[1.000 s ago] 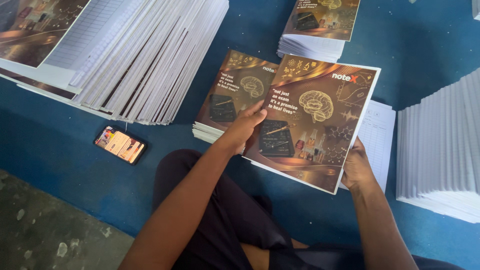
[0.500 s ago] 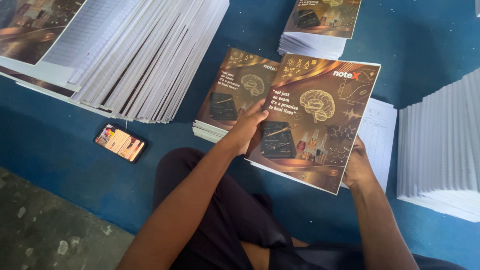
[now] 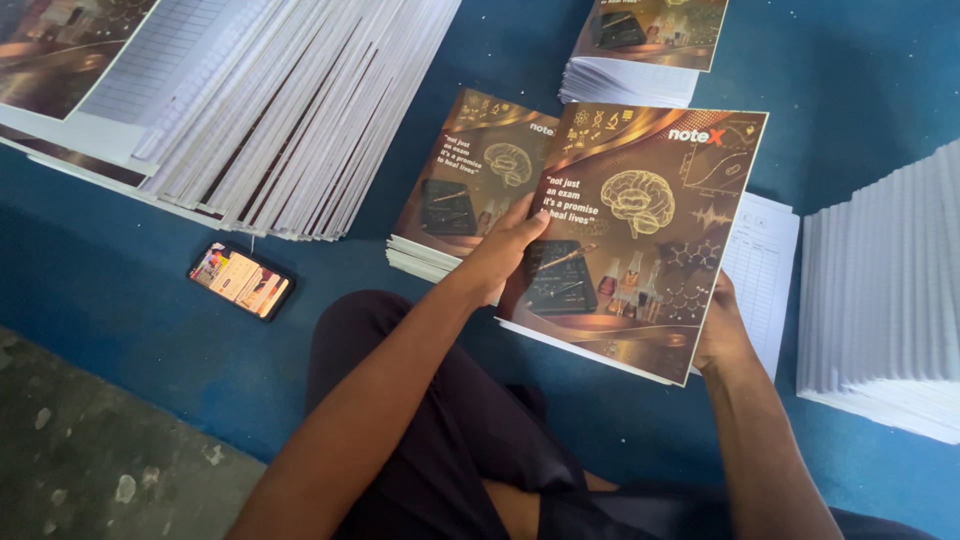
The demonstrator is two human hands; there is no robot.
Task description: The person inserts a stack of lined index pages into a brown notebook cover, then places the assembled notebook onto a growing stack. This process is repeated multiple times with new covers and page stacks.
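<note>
Both my hands hold up a notebook (image 3: 640, 230) with a dark brown and gold cover showing a brain drawing. My left hand (image 3: 505, 250) grips its left edge, thumb on the cover. My right hand (image 3: 722, 330) holds its lower right corner from behind. To the left, under the lifted notebook, lies a low stack of notebooks (image 3: 470, 180) with the same cover. A printed white sheet (image 3: 762, 265) lies beneath on the right.
I sit on a blue mat (image 3: 150, 330). A lit phone (image 3: 241, 281) lies on it at the left. A fanned pile of white page blocks (image 3: 290, 110) fills the upper left, another white stack (image 3: 885, 290) stands right, and a covered stack (image 3: 645, 45) sits at the top.
The held notebook has shifted very slightly; both hands keep the same grip.
</note>
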